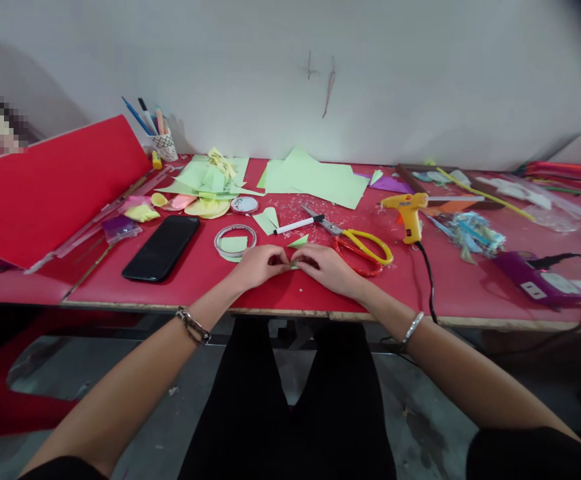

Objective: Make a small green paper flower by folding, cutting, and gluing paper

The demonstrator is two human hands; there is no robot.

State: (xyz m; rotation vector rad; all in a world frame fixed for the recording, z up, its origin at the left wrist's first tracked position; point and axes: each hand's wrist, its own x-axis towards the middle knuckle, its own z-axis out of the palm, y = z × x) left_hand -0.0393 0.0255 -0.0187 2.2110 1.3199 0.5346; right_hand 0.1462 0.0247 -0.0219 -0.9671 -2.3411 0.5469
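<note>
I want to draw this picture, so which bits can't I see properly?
In the head view:
Green paper piece: its shape is mostly hidden by the left hand and right hand.
Red board: cut off by the left edge.
Pixelated patch: too blurred to tell what's there.
Yellow glue gun: its writing is too small.

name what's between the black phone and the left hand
Between phone and left hand, the head view shows a pale ring with green paper showing through.
</note>
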